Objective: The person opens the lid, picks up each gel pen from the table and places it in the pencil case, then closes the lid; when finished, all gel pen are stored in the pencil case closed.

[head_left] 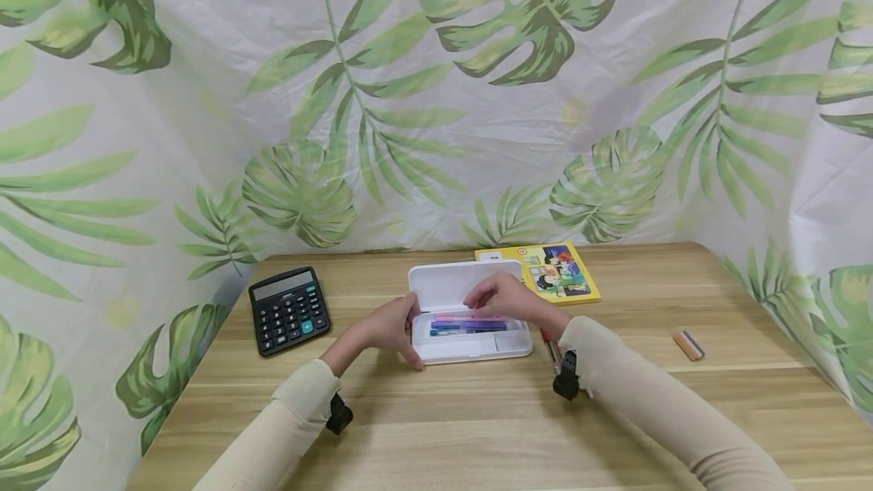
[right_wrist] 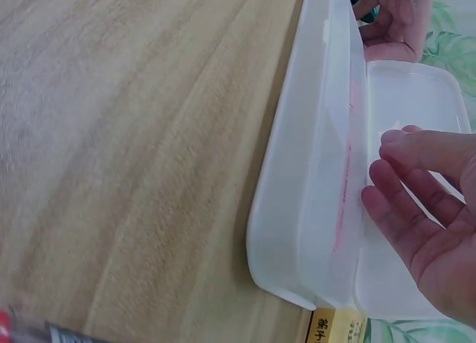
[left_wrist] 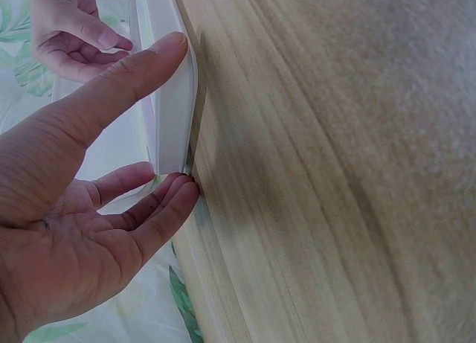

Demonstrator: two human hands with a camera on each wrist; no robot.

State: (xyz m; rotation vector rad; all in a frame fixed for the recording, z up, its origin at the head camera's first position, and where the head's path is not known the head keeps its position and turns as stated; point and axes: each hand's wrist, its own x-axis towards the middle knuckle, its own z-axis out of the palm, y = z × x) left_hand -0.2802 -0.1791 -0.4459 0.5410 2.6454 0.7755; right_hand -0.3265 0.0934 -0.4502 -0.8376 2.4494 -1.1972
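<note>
A white pencil case (head_left: 470,358) lies on the table with its lid (head_left: 436,288) raised at the back. Inside are several pens (head_left: 469,326) in pink, purple and dark blue, beside a small compartment at the right. My left hand (head_left: 392,328) grips the case's left end, its thumb at the front corner and its fingers farther back. Over the case, in front of the lid, hovers my right hand (head_left: 503,297). In the right wrist view the fingers of that hand (right_wrist: 435,209) are loosely bent, with nothing visible between them.
A black calculator (head_left: 289,311) lies at the left of the table. Behind the case's right side is a yellow picture book (head_left: 567,273). Pens with red ends (head_left: 549,344) lie partly under the right forearm. Farther right rests a small orange-and-blue block (head_left: 689,345).
</note>
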